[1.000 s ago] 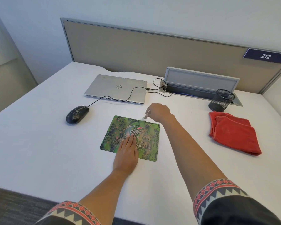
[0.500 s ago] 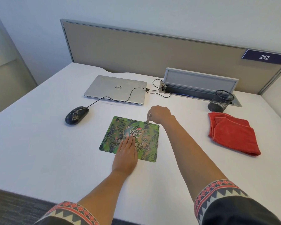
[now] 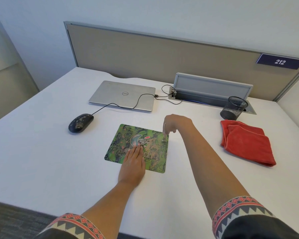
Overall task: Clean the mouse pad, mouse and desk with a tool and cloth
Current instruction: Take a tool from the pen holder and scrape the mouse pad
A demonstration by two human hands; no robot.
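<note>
Your left hand [image 3: 133, 166] lies flat, open, pinning the pad [image 3: 128, 144]; your right hand [image 3: 175, 124] pinches a small brush [image 3: 164, 137], bristles on the pad's far right corner.

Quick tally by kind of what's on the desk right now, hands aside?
Laptop: 1
Mouse: 1
Mouse pad: 1
Small brush: 1
Red cloth: 1
Mesh cup: 1
Total: 6
</note>
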